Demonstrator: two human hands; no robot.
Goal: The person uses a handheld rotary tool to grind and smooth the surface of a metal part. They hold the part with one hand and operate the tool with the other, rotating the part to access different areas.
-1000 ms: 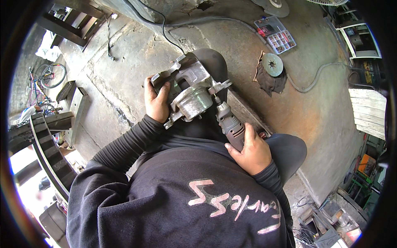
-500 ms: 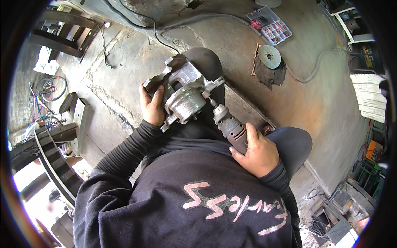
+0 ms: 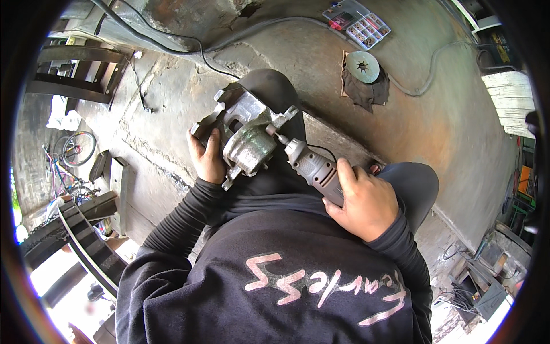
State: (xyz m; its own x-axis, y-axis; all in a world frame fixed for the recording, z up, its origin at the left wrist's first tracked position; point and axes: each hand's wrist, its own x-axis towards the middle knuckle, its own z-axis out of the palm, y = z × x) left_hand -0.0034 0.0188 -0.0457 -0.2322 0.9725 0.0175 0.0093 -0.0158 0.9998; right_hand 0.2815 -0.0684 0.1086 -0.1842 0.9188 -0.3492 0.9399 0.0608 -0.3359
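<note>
A bare-metal brake caliper (image 3: 248, 150) rests over my dark-clad lap, gripped on its left side by my left hand (image 3: 207, 155), thumb in front. Wrapped round the rear of a grey rotary tool (image 3: 314, 170) is my right hand (image 3: 366, 202). The tool slants up and left, and its small pinkish-brown grinding bit (image 3: 271, 130) meets the caliper's right side near the lug; whether it presses there I cannot tell. Part of the tool's black cord shows behind its body. The fingers of my left hand behind the caliper are hidden.
On the concrete floor ahead to the right lie an open compartment case (image 3: 368, 31) of small parts and a pale disc (image 3: 362, 67) on a dark cloth (image 3: 366, 97). A grey hose (image 3: 427, 86) runs past them. Far left stand a bicycle (image 3: 78, 148) and a dark metal frame (image 3: 86, 246).
The view has shifted slightly, so floor things appear further left. The rotary tool's bit has moved up along the caliper's right side, and its cord now shows. Both hands keep their grip.
</note>
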